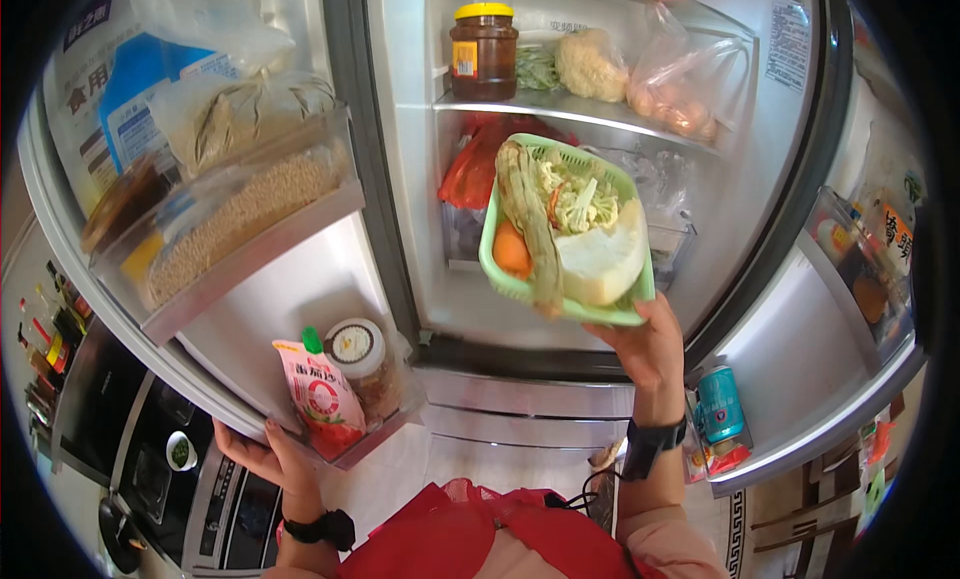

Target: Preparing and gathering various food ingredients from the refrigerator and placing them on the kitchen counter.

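My right hand (pixel 651 350) grips the near right corner of a light green plastic basket (pixel 489 238), held tilted in front of the refrigerator's shelves. Inside lie cauliflower florets (pixel 589 206), a pale wedge of melon or gourd (pixel 606 258) and an orange carrot-like vegetable (pixel 511 249). A long, browned, withered vegetable (pixel 529 219) stretches across the basket and over its near rim. My left hand (pixel 259 455) holds the lower edge of the left refrigerator door (pixel 225 400), its thumb near the bottom door bin. Black bands circle both wrists.
On the upper shelf (pixel 570 114) stand a yellow-lidded jar (pixel 484 54) and a plastic bag of eggs (pixel 675 103). A red bag (pixel 472 166) sits below. The left door bin carries a pouch (pixel 322 399); the right one, a teal can (pixel 721 405). A stove (pixel 161 444) is at lower left.
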Demonstrator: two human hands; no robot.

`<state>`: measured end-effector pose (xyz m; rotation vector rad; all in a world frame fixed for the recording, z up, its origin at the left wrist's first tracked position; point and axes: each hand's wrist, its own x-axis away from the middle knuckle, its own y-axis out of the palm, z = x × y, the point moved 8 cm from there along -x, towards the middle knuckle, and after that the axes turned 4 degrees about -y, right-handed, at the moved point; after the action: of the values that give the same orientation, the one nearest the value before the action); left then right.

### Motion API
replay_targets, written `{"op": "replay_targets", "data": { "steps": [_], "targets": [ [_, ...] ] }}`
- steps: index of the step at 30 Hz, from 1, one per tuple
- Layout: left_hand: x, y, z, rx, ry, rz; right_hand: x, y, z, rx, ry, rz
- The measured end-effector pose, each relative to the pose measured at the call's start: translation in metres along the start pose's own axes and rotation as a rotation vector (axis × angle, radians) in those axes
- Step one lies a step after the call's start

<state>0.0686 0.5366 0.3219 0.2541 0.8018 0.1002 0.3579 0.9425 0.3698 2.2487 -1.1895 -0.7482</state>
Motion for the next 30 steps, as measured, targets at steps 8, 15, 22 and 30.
{"op": "replay_targets", "data": {
  "steps": [8,15,22,30],
  "targets": [
    [-0.002,0.004,0.035,-0.23,0.171,0.002,0.064,-0.039,0.006,-0.027,0.031,-0.018],
    [0.034,0.034,0.075,-0.618,0.472,-0.317,0.108,-0.071,0.027,0.003,0.161,0.026],
    [0.044,0.05,0.069,-0.903,0.43,-0.415,0.135,-0.101,0.052,0.03,0.322,0.014],
    [0.081,0.031,0.053,-0.756,0.206,-0.49,0.148,-0.125,0.083,0.146,0.418,-0.007]
  ]
}}
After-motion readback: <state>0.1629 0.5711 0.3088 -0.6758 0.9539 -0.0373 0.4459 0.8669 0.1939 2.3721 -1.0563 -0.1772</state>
